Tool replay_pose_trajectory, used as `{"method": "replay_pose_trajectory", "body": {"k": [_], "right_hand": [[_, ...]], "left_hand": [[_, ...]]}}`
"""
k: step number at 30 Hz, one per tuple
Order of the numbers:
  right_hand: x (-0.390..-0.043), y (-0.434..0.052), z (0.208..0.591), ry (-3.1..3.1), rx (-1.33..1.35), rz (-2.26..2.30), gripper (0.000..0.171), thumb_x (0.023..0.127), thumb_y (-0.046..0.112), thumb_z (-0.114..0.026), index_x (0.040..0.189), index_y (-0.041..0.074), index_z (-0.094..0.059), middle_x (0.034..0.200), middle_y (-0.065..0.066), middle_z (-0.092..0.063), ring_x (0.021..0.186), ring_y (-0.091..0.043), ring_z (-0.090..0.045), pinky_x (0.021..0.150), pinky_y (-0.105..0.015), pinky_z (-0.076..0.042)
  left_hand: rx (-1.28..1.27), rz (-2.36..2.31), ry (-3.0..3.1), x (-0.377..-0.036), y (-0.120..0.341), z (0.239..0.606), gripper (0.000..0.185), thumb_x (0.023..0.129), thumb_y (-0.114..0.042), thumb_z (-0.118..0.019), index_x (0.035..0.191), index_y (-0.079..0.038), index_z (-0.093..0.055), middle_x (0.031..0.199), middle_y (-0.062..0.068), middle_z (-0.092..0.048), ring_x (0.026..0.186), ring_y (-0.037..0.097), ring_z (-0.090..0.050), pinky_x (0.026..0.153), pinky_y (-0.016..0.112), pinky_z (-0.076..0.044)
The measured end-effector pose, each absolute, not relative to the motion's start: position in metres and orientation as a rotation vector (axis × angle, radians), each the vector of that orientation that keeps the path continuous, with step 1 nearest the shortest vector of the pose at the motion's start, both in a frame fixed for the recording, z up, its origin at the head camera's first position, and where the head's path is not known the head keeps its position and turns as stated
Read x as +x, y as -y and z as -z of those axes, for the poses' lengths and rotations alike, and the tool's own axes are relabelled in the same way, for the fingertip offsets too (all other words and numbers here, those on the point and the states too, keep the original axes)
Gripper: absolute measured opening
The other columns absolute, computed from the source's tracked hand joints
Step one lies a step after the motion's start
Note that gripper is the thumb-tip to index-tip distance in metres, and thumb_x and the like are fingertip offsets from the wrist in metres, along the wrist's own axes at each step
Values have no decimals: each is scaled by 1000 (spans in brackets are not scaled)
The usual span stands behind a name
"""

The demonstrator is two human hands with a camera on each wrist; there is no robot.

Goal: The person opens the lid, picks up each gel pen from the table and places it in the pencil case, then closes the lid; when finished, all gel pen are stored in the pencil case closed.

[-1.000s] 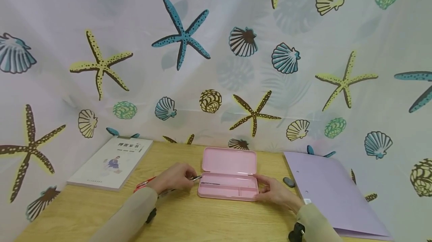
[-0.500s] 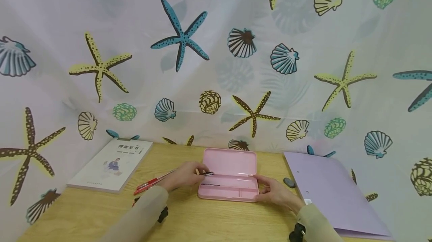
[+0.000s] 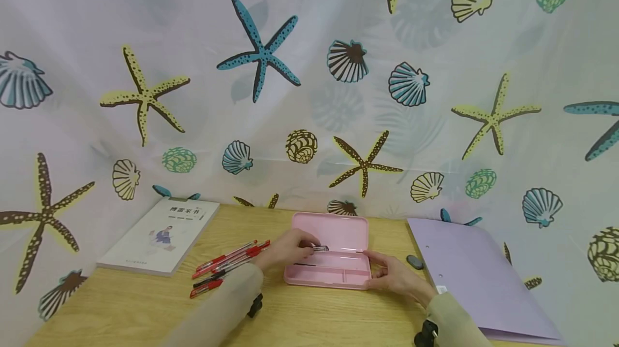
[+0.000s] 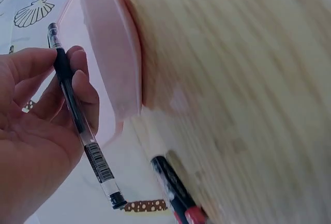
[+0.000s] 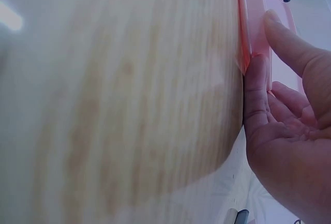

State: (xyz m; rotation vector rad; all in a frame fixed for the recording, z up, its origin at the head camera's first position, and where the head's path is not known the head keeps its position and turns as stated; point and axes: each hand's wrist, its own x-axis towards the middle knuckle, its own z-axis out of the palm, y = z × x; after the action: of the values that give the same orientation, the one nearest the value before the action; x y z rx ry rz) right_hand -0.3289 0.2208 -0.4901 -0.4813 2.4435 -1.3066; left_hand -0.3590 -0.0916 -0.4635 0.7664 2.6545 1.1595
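My left hand (image 3: 288,248) pinches a black gel pen (image 4: 72,100) with a clear barrel and a barcode label. In the head view the pen's tip end (image 3: 320,248) shows over the hinge side of an opened pink pencil case (image 3: 314,283). The case's lid leans back, and its tray is split into compartments; a thin dark line lies along the long divider. My right hand (image 3: 397,277) holds the case's right end, thumb on the rim and fingers along the outer side, as the right wrist view shows.
Several red pens (image 3: 227,257) and a black pen (image 3: 208,281) lie left of the case. A white book (image 3: 159,237) rests at the back left. On the right are a small dark oval object (image 3: 414,261) and a purple folder (image 3: 474,282). A shell-patterned cloth (image 3: 309,94) hangs behind.
My left hand has moved right with the pen, from beside the case to over it, uncovering more of the pens on the table. The right hand stays at the case's end.
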Motion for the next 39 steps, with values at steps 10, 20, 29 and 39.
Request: {"method": "replay_pose_trajectory", "body": {"k": [10, 20, 29, 39], "right_hand": [[-330, -219, 489, -2463, -500, 1309, 83, 80, 22, -81, 150, 9, -38, 147, -21, -45, 80, -14, -60, 70, -25, -46], [-331, -220, 491, -2437, -496, 1314, 84, 80, 24, -81, 151, 9, -37, 147, -20, -45, 80, -14, -60, 70, -25, -46], [-330, -222, 492, -2418, -503, 1334, 83, 81, 22, -80, 151, 9, -36, 147, -20, -45, 79, -14, -59, 70, -26, -47], [-332, -221, 494, -2435, -496, 1319, 85, 80, 26, -81, 151, 11, -37, 145, -17, -48, 78, -13, -59, 70, -25, -47]], "left_hand": [[833, -1142, -2667, -361, 64, 471, 21, 90, -4, -62, 107, -7, -74, 99, 3, -73, 87, 12, -59, 83, 34, -50], [888, -1121, -2683, -360, 45, 474, 22, 86, -1, -63, 103, -6, -76, 98, 4, -75, 86, 9, -58, 85, 32, -49], [967, -1005, -2708, -358, 26, 472, 19, 86, 1, -64, 97, -6, -77, 93, 4, -75, 85, 9, -61, 87, 31, -50], [914, -943, -2779, -355, 11, 472, 18, 84, 1, -65, 94, -7, -78, 88, 1, -75, 84, 10, -64, 85, 31, -52]]}}
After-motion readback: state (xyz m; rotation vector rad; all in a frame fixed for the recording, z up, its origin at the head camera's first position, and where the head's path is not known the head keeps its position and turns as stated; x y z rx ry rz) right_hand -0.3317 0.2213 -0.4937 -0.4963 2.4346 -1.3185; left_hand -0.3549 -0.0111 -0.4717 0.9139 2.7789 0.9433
